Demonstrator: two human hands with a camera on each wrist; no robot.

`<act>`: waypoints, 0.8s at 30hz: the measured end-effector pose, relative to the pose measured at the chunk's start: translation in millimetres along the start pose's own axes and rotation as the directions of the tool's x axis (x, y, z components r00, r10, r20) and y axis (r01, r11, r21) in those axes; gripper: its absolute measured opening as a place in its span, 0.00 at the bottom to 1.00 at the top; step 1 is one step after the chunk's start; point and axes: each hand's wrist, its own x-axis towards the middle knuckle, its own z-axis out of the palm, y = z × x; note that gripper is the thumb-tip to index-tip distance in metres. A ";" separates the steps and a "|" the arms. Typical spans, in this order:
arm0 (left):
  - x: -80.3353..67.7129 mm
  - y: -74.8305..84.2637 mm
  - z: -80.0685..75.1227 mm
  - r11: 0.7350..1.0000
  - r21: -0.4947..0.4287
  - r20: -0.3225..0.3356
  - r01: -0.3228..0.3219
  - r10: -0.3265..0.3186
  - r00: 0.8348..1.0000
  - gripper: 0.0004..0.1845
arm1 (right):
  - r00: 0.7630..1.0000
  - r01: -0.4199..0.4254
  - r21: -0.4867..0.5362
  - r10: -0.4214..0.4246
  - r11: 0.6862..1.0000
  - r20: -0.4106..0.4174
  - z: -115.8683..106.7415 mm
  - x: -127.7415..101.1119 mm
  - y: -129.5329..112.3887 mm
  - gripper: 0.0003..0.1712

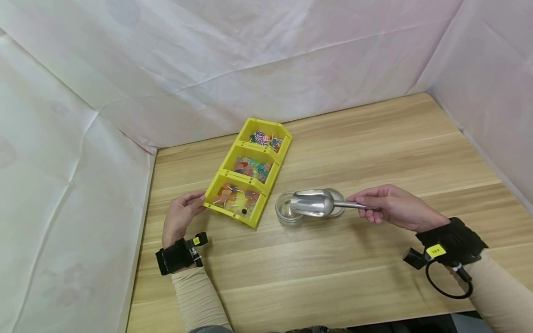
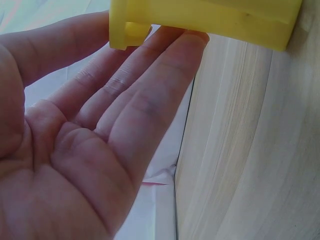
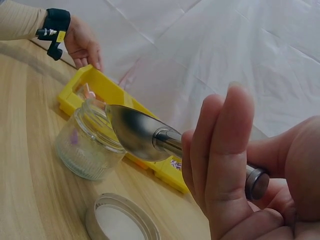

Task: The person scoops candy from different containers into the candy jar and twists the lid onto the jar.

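My right hand [image 1: 387, 206] grips the handle of a metal scoop [image 1: 314, 202], held level with its bowl's front lip over the mouth of a ribbed glass jar [image 3: 90, 142]. A small purple spot shows through the jar's side. With thumb and fingers, my left hand [image 1: 181, 215] pinches the near left corner of a yellow three-compartment bin [image 2: 215, 17]. In the near compartment lie small lollipop-shaped candies [image 1: 226, 194]. The middle one holds colourful translucent candies [image 1: 251, 167], and the far one swirl lollipops [image 1: 262, 138].
Beside the jar, partly hidden under the scoop in the head view, a round lid [image 3: 120, 222] lies on the wooden table [image 1: 316, 273]. Pale cloth walls [image 1: 233, 60] enclose the back and both sides. The table's front edge runs close to my body.
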 end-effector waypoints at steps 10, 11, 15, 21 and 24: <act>-0.5 0.3 -0.7 1.000 0.004 -0.001 0.009 -0.009 1.000 0.19 | 1.000 -0.007 0.005 0.007 1.000 -0.010 -0.4 -0.4 0.1 0.19; -0.9 0.7 -0.6 1.000 0.005 -0.001 0.009 -0.009 1.000 0.19 | 1.000 -0.008 0.005 0.008 1.000 -0.011 -0.4 -0.4 0.2 0.19; -2.6 2.3 -0.5 1.000 0.005 0.009 0.005 -0.005 1.000 0.20 | 1.000 -0.005 0.001 0.005 1.000 -0.009 -0.9 -0.4 1.0 0.19; -5.0 5.3 -0.8 1.000 0.001 0.029 -0.006 0.006 1.000 0.21 | 1.000 0.009 -0.011 -0.009 1.000 -0.004 -1.8 -0.7 2.4 0.19; -4.8 5.5 -0.9 1.000 0.000 0.032 -0.005 0.005 0.999 0.21 | 1.000 0.009 -0.012 -0.009 1.000 -0.006 -1.8 -0.8 2.8 0.19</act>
